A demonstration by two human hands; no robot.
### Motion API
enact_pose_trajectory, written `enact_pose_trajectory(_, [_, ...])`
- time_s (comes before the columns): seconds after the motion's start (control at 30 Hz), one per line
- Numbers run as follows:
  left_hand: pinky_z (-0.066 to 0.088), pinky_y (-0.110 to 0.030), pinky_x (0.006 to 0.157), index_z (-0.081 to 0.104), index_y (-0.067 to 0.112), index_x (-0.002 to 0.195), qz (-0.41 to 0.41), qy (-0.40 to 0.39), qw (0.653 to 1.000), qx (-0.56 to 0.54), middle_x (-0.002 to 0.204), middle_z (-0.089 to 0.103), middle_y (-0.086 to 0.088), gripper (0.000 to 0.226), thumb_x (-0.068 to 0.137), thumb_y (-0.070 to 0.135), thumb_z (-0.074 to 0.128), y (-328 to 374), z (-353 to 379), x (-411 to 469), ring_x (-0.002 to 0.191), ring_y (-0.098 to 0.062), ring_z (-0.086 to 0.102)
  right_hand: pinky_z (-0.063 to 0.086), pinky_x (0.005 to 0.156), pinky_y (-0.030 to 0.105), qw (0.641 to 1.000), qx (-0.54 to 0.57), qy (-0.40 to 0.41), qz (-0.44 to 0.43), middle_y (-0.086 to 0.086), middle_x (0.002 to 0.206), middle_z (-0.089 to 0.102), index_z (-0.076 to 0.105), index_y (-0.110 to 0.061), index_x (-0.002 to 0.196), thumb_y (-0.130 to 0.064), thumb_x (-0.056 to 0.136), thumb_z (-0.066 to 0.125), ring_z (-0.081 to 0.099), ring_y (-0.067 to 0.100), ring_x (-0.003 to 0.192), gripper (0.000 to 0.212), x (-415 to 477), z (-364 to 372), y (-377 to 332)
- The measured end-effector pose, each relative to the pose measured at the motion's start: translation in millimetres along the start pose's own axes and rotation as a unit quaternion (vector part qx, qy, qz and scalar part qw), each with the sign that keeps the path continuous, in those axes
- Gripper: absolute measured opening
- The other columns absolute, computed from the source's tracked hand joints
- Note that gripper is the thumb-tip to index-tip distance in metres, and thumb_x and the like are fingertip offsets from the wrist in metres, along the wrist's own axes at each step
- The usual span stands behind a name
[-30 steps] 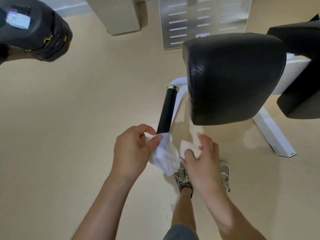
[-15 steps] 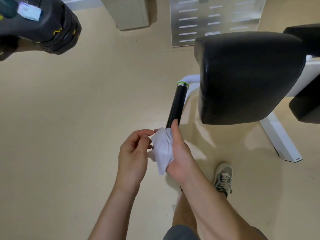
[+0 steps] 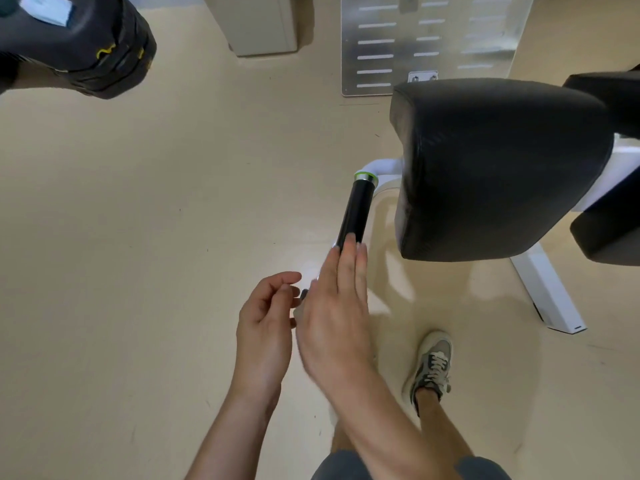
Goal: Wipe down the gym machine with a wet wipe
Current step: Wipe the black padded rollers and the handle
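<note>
The right hand (image 3: pixel 332 313) lies flat, fingers straight, on the near end of the black handle (image 3: pixel 356 213). The wet wipe is probably hidden beneath its palm. The left hand (image 3: pixel 266 327) hovers just left, loosely curled, empty.

Lays right hand (image 3: pixel 332 317) flat along the near end of the black handle grip (image 3: pixel 356 209), fingers straight and together, tips touching it. Holds left hand (image 3: pixel 265 327) just beside, on the left, fingers loosely curled round nothing visible. Stands on beige floor (image 3: pixel 173 220), one sneaker (image 3: pixel 433 365) near right. Right of the grip, black seat pad (image 3: pixel 502 168) on white frame (image 3: pixel 547 289); far left, black roller pad (image 3: pixel 79 46); far centre, slotted metal plate (image 3: pixel 426 39).
</note>
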State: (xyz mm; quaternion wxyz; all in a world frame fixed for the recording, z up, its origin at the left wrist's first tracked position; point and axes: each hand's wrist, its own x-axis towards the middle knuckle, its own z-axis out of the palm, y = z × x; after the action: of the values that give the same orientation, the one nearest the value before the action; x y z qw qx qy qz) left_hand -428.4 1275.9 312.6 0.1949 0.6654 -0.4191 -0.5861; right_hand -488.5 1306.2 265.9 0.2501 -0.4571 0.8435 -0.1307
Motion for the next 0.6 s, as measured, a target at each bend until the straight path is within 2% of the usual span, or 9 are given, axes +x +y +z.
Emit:
enact_pose_trajectory(0.1, [0.054, -0.037, 0.084, 0.067, 0.018, 0.107, 0.0, -0.049, 0.999, -0.007, 0.099, 0.071, -0.003, 0.027, 0.101, 0.016, 0.04, 3, 2, 2, 0.096, -0.016, 0.066, -0.014, 0.119, 0.042, 0.998, 0.006, -0.064, -0.017, 0.026, 0.158, 0.002, 0.031, 0.01, 0.144, -0.034, 0.071, -0.001, -0.019, 0.035, 0.146, 0.091, 41, -12, 11])
enact_pose_trajectory(0.13, [0.053, -0.037, 0.086, 0.066, 0.02, 0.11, 0.0, -0.07, 0.997, -0.007, 0.102, 0.071, 0.002, 0.027, 0.102, 0.02, 0.039, 5, 3, 2, 0.1, -0.013, 0.065, -0.009, 0.12, 0.043, 0.997, 0.052, -0.062, -0.004, 0.025, 0.159, 0.0, 0.025, 0.01, 0.146, -0.033, 0.074, 0.0, -0.016, 0.035, 0.146, 0.088, 45, -15, 12])
enact_pose_trajectory(0.23, [0.051, -0.033, 0.09, 0.064, 0.027, 0.114, -0.034, -0.131, 0.991, -0.015, 0.106, 0.072, 0.006, 0.027, 0.102, 0.029, 0.04, 9, 10, 1, 0.104, -0.01, 0.065, 0.021, 0.118, 0.051, 0.985, 0.159, 0.033, -0.054, 0.028, 0.157, 0.007, 0.036, 0.011, 0.14, -0.025, 0.088, 0.017, 0.007, 0.036, 0.148, 0.066, 12, -15, 13])
enact_pose_trajectory(0.3, [0.051, -0.027, 0.085, 0.064, 0.026, 0.113, -0.055, -0.135, 0.989, -0.027, 0.106, 0.072, 0.004, 0.026, 0.102, 0.024, 0.041, 9, 15, -2, 0.101, -0.011, 0.067, 0.015, 0.12, 0.028, 0.957, 0.291, 0.0, -0.022, 0.002, 0.16, -0.017, 0.006, -0.009, 0.151, -0.032, 0.1, 0.015, -0.005, 0.009, 0.149, 0.057, -20, -19, 10])
enact_pose_trajectory(0.33, [0.051, -0.025, 0.084, 0.065, 0.025, 0.111, -0.049, -0.117, 0.992, -0.03, 0.106, 0.072, 0.003, 0.024, 0.101, 0.022, 0.043, 7, 17, -2, 0.1, -0.011, 0.067, 0.012, 0.118, 0.018, 0.934, 0.357, -0.017, 0.028, -0.009, 0.158, -0.019, -0.005, -0.02, 0.15, -0.038, 0.103, 0.016, -0.006, -0.001, 0.146, 0.055, -27, -17, 8])
enact_pose_trajectory(0.4, [0.05, -0.025, 0.084, 0.065, 0.027, 0.107, -0.011, -0.068, 0.997, -0.02, 0.107, 0.07, 0.003, 0.019, 0.098, 0.023, 0.049, 3, 23, -2, 0.102, -0.012, 0.066, 0.025, 0.116, 0.022, 0.889, 0.442, -0.014, 0.122, -0.006, 0.161, 0.014, 0.002, -0.032, 0.153, -0.043, 0.1, 0.026, 0.022, 0.004, 0.144, 0.059, -18, -14, 4])
enact_pose_trajectory(0.47, [0.046, -0.023, 0.089, 0.064, 0.035, 0.105, 0.048, -0.039, 0.997, 0.04, 0.111, 0.063, 0.012, 0.018, 0.097, 0.027, 0.051, 1, 32, -2, 0.108, -0.004, 0.059, 0.043, 0.105, 0.043, 0.82, 0.525, -0.022, 0.227, 0.006, 0.126, 0.059, 0.027, -0.029, 0.145, -0.048, 0.094, 0.037, 0.055, 0.023, 0.12, 0.056, 12, -12, 10])
enact_pose_trajectory(0.53, [0.04, -0.02, 0.094, 0.063, 0.039, 0.105, 0.096, -0.031, 0.99, 0.094, 0.111, 0.058, 0.023, 0.023, 0.099, 0.031, 0.042, 1, 43, 0, 0.112, 0.005, 0.049, 0.047, 0.1, 0.048, 0.753, 0.593, -0.06, 0.28, 0.001, 0.101, 0.062, 0.042, -0.029, 0.125, -0.049, 0.086, 0.043, 0.062, 0.03, 0.108, 0.044, 35, -15, 19])
enact_pose_trajectory(0.6, [0.034, -0.02, 0.098, 0.063, 0.037, 0.105, 0.137, -0.021, 0.981, 0.136, 0.108, 0.058, 0.026, 0.028, 0.094, 0.036, 0.037, 2, 49, 2, 0.115, 0.005, 0.045, 0.049, 0.097, 0.047, 0.703, 0.634, -0.087, 0.31, 0.005, 0.097, 0.062, 0.053, -0.021, 0.111, -0.049, 0.082, 0.047, 0.064, 0.03, 0.101, 0.04, 38, -22, 20])
